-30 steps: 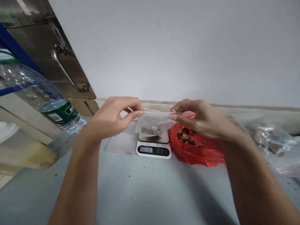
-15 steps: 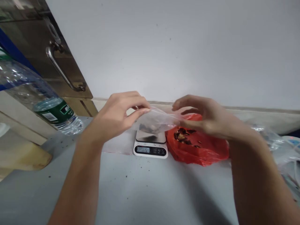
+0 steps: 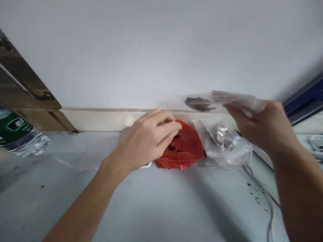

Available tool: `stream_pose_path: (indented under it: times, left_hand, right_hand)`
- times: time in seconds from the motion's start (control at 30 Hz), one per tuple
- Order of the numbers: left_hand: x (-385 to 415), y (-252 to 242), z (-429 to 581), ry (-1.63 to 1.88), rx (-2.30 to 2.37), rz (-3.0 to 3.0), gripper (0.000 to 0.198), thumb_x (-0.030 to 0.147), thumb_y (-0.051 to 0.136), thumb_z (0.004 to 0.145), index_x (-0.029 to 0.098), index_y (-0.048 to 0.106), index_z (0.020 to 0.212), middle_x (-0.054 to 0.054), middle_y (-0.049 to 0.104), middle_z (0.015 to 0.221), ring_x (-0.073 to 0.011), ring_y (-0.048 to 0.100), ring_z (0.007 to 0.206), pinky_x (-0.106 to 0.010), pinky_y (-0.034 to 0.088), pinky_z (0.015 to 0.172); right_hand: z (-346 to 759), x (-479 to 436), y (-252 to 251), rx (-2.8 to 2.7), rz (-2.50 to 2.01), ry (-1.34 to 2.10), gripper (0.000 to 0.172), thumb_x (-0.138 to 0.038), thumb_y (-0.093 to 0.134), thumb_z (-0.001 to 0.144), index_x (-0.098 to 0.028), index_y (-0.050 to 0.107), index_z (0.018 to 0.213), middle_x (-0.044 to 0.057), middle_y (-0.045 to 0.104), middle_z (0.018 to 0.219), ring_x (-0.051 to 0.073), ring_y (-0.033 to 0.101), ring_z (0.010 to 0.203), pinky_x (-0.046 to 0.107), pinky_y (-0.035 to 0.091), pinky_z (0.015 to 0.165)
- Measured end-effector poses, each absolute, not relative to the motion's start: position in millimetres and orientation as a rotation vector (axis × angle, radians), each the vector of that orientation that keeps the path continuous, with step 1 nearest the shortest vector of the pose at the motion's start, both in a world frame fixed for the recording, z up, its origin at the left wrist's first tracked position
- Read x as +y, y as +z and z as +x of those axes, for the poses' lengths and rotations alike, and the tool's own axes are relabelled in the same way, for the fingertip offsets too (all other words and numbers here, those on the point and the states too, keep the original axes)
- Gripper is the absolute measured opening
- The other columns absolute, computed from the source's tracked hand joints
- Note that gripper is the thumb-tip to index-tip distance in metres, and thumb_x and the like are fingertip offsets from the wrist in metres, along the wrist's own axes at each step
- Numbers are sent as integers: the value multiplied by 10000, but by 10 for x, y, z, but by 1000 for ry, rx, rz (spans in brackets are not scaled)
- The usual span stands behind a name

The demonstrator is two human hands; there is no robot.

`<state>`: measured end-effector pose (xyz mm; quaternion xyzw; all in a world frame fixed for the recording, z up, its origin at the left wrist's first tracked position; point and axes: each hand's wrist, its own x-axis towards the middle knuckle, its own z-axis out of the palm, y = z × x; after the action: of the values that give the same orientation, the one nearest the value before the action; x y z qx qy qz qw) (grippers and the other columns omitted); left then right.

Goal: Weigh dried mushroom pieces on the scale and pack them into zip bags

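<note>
My right hand (image 3: 262, 122) is raised at the right, closed on a clear plastic bag (image 3: 242, 99) tilted on its side. Dark brown dried pieces (image 3: 199, 103) are gathered at the bag's left end. My left hand (image 3: 147, 139) reaches over the left side of a red plastic bag (image 3: 188, 141), its fingers curled inward. Whether anything lies between its fingertips is hidden. Inside the red bag are dark broken pieces (image 3: 172, 147). Behind my left hand and wrist, a white digital scale (image 3: 147, 165) is mostly covered.
Several clear bags with contents (image 3: 224, 141) lie right of the red bag. White cables (image 3: 263, 191) run down the grey table (image 3: 156, 205) at the right. A water bottle (image 3: 20, 131) with a green label is at the left. A white wall (image 3: 151, 57) rises behind.
My left hand has let go of the clear bag and moved to the red bag. My right hand has carried the clear bag up and right, off the scale. The view has shifted right.
</note>
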<state>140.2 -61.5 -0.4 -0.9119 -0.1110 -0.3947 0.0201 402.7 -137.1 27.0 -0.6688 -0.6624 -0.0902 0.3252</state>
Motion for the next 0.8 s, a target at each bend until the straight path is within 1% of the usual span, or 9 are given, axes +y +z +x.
stream_pose_path:
  times: [0.07, 0.13, 0.2, 0.23, 0.33, 0.43, 0.53, 0.63, 0.8]
  left_hand:
    - [-616, -110, 1491, -1045, -368, -2960, 203, 100, 562, 1014, 169, 744, 955, -42, 738, 1015, -163, 678, 908, -276, 564, 799]
    - [-623, -202, 1573, -921, -382, -3045, 216, 131, 557, 1026, 167, 755, 945, -47, 747, 1047, -170, 690, 929, -284, 568, 841]
    - [-626, -265, 1638, -834, -399, -3115, 237, 151, 540, 1039, 167, 762, 959, -55, 747, 1089, -180, 699, 974, -309, 560, 930]
    - [-624, -283, 1662, -796, -415, -3148, 243, 160, 531, 1044, 167, 765, 978, -59, 745, 1114, -185, 700, 1000, -323, 548, 975]
    - [-604, -282, 1692, -683, -530, -3227, 248, 198, 523, 1055, 179, 768, 1028, -64, 735, 1167, -199, 692, 1055, -345, 527, 1017]
    - [-574, -209, 1658, -529, -725, -3272, 244, 230, 529, 1046, 201, 770, 1025, -50, 741, 1099, -207, 685, 1011, -314, 549, 858]
    - [-545, -118, 1573, -407, -939, -3283, 254, 230, 526, 1026, 206, 765, 945, -31, 734, 951, -188, 662, 868, -280, 508, 711]
    - [-508, -77, 1460, -366, -1048, -3308, 274, 242, 503, 1014, 207, 750, 898, -23, 733, 901, -173, 644, 792, -279, 471, 674]
    - [-428, -115, 1290, -401, -1054, -3305, 256, 266, 499, 971, 229, 748, 925, -32, 743, 907, -195, 668, 812, -298, 470, 707]
  right_hand:
    - [4311, -1531, 94, -1717, -1678, -585, 462, -175, 471, 943, -265, 764, 1289, 78, 781, 1269, 315, 702, 1240, 515, 516, 1112]
    - [4531, -1649, -154, -1907, -1694, -622, 506, -128, 483, 903, -195, 743, 1331, 145, 719, 1376, 328, 650, 1322, 522, 503, 1141]
    - [4676, -1727, -395, -2101, -1672, -465, 479, -281, 523, 937, -113, 731, 1335, 213, 689, 1392, 385, 623, 1347, 562, 537, 1102]
    - [4722, -1752, -483, -2121, -1709, -384, 543, -374, 536, 954, -90, 685, 1392, 226, 635, 1455, 401, 579, 1389, 586, 523, 1112]
    - [4759, -1785, -530, -2048, -1755, -200, 644, -571, 466, 990, -174, 620, 1474, 168, 576, 1537, 391, 485, 1469, 635, 463, 1149]
    - [4651, -1741, -305, -1891, -1687, -100, 579, -620, 364, 1021, -308, 685, 1387, 69, 661, 1473, 343, 480, 1485, 625, 423, 1184]
    - [4431, -1615, -47, -1785, -1634, -16, 566, -618, 341, 1030, -294, 786, 1157, 76, 766, 1312, 336, 641, 1333, 576, 475, 1145]
    - [4170, -1445, 98, -1730, -1664, -1, 444, -558, 484, 986, -246, 796, 1043, 99, 812, 1165, 324, 737, 1144, 477, 582, 974]
    - [3764, -1182, 174, -1990, -1749, 257, 282, -344, 515, 935, -234, 766, 869, 36, 799, 885, 216, 711, 796, 317, 529, 706]
